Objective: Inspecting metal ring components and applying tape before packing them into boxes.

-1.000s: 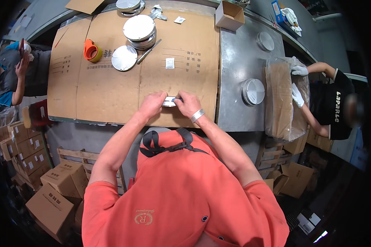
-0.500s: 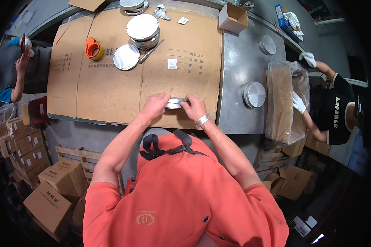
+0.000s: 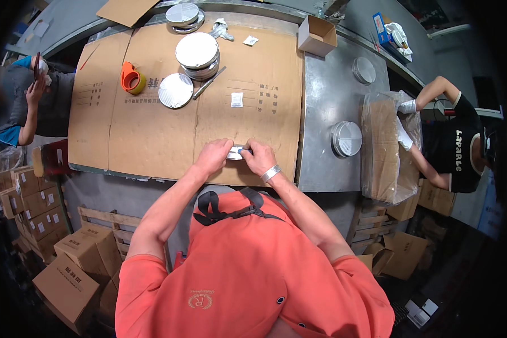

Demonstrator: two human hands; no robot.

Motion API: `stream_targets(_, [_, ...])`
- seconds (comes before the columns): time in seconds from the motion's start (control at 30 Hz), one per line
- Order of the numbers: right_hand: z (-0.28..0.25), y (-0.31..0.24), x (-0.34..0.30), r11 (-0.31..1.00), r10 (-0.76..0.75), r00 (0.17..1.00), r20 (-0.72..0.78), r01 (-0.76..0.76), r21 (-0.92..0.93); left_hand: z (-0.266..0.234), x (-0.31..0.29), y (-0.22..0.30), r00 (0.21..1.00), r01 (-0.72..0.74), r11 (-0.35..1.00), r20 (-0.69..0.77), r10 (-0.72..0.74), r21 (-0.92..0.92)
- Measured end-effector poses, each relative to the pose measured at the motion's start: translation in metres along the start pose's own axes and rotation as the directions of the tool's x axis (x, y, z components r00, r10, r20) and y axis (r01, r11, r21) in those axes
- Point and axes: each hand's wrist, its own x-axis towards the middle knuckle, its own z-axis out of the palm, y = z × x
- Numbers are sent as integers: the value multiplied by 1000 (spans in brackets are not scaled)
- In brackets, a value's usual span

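Silver piece [image 3: 235, 153], one: over cardboard [image 3: 152, 135], near front edge. My left hand [image 3: 213, 155]: fingers gripping piece's left end. My right hand [image 3: 259, 158]: gripping right end; blue bit [image 3: 240, 150] there, kind unclear. Step, I judge: two-handed handling; next move calls for steady grip.

Held pc [image 3: 235, 153] is looking like shiny metal. Stacked discs [image 3: 197, 50] are showing smooth metal w/ glossy rims; bench [image 3: 321, 101] is showing semi-gloss metal. Cardbd sheet [image 3: 152, 135] is looking matt, clr plastic bag [image 3: 403, 185] is glinting, red top [image 3: 225, 265] is showing matt cloth, pallet [image 3: 108, 216] rough wood.
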Motion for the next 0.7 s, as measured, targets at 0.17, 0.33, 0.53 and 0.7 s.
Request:
stream_targets(0.17, [-10, 15, -2, 1000, 13, 999, 46, -13, -9, 4, -3, -3, 1000, -5, 1000, -20, 5, -14])
stream_targets(0.33, [-10, 1, 6, 998, 42, 999, 18, -41, -44, 2, -2, -5, 999, 46, 999, -17, -46, -19])
stream_targets(0.53, [-3, -8, 8, 1000, -10, 999, 42, 10, -8, 5, -2, -3, 997, 83, 996, 12, -83, 17])
stream_targets(0.7, [-8, 0, 5, 998, -45, 998, 47, 47, -44, 8, -5, -1, 999, 8, 1000, -42, -9, -10])
